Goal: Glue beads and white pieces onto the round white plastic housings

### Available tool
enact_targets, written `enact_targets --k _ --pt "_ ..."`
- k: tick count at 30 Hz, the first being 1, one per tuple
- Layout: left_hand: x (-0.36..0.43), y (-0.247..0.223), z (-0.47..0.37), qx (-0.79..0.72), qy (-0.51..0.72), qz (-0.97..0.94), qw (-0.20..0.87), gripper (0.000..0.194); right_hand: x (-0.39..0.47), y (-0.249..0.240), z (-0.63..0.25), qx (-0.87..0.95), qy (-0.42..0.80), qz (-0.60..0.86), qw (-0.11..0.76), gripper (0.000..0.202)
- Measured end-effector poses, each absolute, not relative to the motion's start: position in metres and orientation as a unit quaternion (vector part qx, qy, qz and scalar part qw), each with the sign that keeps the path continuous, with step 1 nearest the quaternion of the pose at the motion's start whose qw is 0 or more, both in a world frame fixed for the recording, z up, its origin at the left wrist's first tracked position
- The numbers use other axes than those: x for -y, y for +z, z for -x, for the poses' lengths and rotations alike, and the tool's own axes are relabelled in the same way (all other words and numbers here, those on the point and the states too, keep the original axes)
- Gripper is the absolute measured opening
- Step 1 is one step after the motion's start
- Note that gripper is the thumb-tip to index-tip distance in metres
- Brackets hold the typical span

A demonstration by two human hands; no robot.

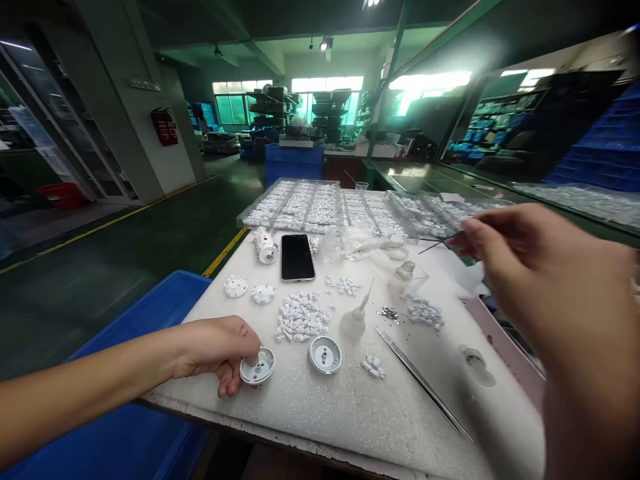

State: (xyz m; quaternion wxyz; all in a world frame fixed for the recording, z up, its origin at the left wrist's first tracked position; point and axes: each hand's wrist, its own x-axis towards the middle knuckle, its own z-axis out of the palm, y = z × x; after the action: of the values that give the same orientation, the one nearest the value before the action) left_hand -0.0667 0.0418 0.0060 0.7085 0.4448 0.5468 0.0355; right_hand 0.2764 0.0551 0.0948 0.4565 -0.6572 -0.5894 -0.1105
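Observation:
My left hand grips a round white plastic housing by its rim, near the front edge of the work table. A second round white housing lies to its right, open side up. Raised over the right side, my right hand is closed, slightly blurred, with a thin dark rod sticking out leftward from its fingers. Metal tweezers lie on the table. Near them are a squeeze bottle with a needle spout, small white parts in a pile and tiny metal pieces.
Trays of small white parts line the table's far side. A phone, a white cylindrical assembly, two white discs and a glass bottle stand or lie nearer. A blue bin sits left of the table.

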Motion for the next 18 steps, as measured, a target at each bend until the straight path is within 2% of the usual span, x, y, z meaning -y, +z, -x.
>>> enact_targets --k 2,4,12,15,18 --pt "-0.042 0.002 0.068 -0.54 0.039 -0.447 0.712 0.01 -0.071 0.097 -0.282 0.596 -0.077 0.694 0.396 0.028" --pt "-0.041 -0.002 0.069 -0.531 0.045 -0.445 0.719 0.01 -0.082 0.092 -0.283 0.602 -0.054 0.699 0.381 0.023" --pt "-0.041 -0.007 0.069 -0.527 0.059 -0.448 0.719 0.012 -0.092 0.072 -0.281 0.607 -0.039 0.7 0.374 0.021" --pt "-0.042 -0.007 0.07 -0.524 0.058 -0.455 0.718 0.013 -0.096 0.068 -0.283 0.631 -0.015 0.701 0.332 0.024" --pt "-0.041 -0.006 0.071 -0.528 0.061 -0.453 0.716 0.015 -0.098 0.065 -0.284 0.651 -0.001 0.703 0.287 0.017"
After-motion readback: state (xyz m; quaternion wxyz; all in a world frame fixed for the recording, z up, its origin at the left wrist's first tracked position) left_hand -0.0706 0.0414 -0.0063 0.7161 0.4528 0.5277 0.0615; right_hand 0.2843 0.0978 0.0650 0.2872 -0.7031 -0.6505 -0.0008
